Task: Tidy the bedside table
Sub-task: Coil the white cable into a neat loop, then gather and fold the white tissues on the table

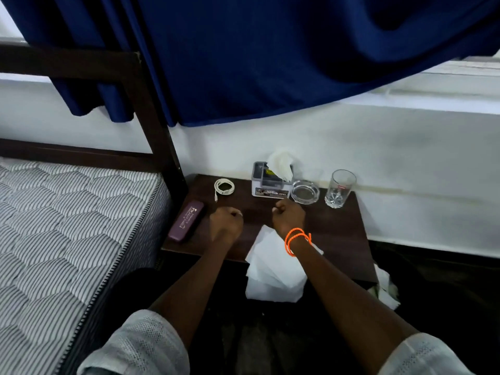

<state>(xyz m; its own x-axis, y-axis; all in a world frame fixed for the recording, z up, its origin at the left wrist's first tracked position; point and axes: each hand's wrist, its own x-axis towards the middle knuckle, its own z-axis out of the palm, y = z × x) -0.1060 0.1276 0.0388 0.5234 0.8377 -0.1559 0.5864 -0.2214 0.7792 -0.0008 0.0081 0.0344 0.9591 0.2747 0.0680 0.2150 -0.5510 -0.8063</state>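
The head view looks down on a dark wooden table [338,231] set against a white wall, with a mattress [67,226] to its left and a blue curtain [257,58] hanging above. Both hands are over the table's middle, each curled into a fist. The left hand [226,221] is clenched with nothing visible in it; whether it touches the wood cannot be told. The right hand [288,215], also clenched, has orange cords [296,239] at the wrist, and its forearm covers part of the white papers [273,269] that overhang the near edge. Along the far side stand a coiled cable [224,186], a tissue box [270,182], a glass ashtray [305,192] just right of it, and a tumbler [340,188] farther right. A purple case [186,221] lies at the left edge; its lettering is too small to read. Crumpled white stuff [387,288] on the dark floor by the near right corner is hard to identify.
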